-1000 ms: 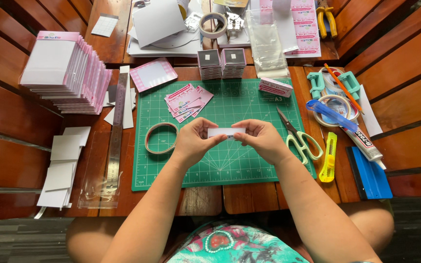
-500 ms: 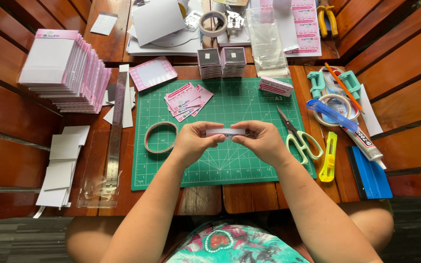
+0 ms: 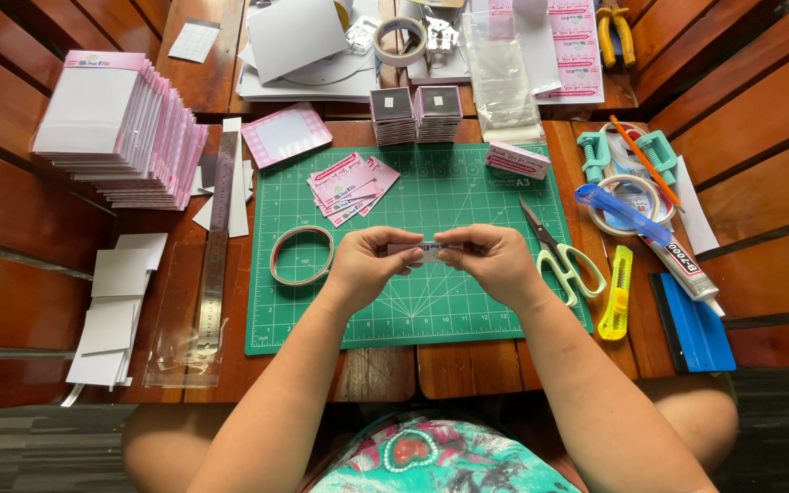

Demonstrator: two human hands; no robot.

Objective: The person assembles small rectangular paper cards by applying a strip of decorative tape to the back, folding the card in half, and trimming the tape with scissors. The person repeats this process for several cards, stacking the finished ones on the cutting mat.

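Note:
My left hand point(image 3: 367, 265) and my right hand point(image 3: 495, 263) meet above the middle of the green cutting mat point(image 3: 468, 196). Together they pinch a small pink and white card strip point(image 3: 424, 249) by its two ends, fingers curled around it. A loose pile of pink printed cards point(image 3: 347, 187) lies on the mat's far left part. A roll of tape point(image 3: 301, 256) lies flat on the mat just left of my left hand. A pair of scissors point(image 3: 561, 256) with pale green handles rests right of my right hand.
A tall stack of pink-edged white cards point(image 3: 120, 128) stands far left, white card pieces point(image 3: 116, 310) below it and a steel ruler point(image 3: 215, 246) beside the mat. At right lie a yellow utility knife point(image 3: 615, 294), a glue tube point(image 3: 682, 263), tape rolls point(image 3: 627, 203) and a blue block point(image 3: 696, 333).
The strip has been folded or narrowed between my fingers, and both hands have drawn slightly closer together. Nothing else on the table has moved.

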